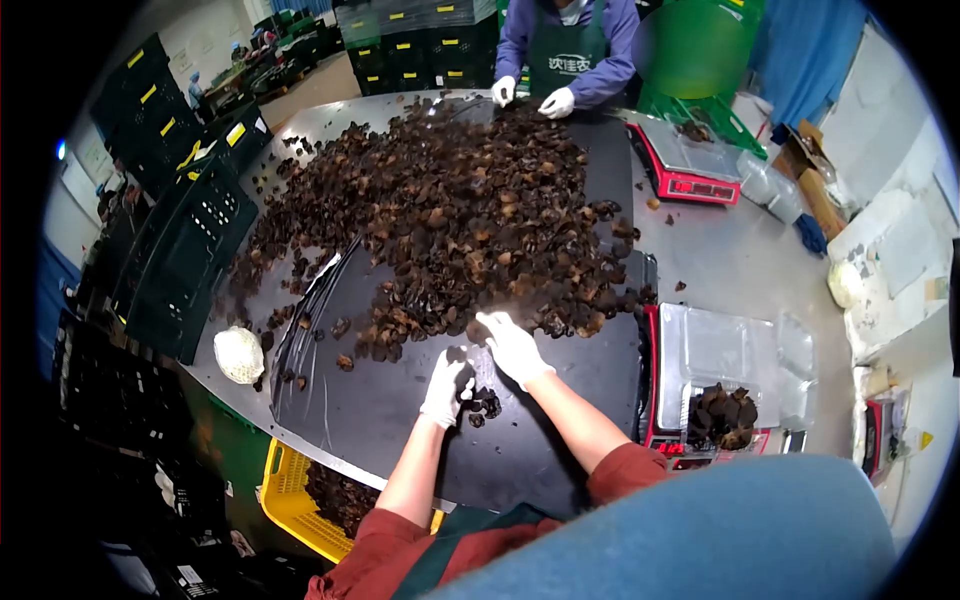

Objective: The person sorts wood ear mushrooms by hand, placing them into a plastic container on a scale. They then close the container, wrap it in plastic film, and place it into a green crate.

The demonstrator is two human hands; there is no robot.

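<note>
A broad heap of dark brown wood ear mushrooms (480, 220) lies on the black table mat (400, 420). My left hand (445, 390), in a white glove, is closed around a dark mushroom piece (463, 378) near the heap's front edge. Beside it on the mat is a small cluster of black pieces (485, 405). My right hand (515, 350), also gloved in white, reaches to the front edge of the heap. Its fingers are stretched out and apart, with the tips by a brown piece (478, 331).
Across the table a co-worker's gloved hands (556, 103) are at the heap. At right are two red scales (690, 185), the nearer one bearing a clear box of mushrooms (722, 416). Dark crates (190, 255) stand left; a yellow basket (290, 505) sits below the table edge.
</note>
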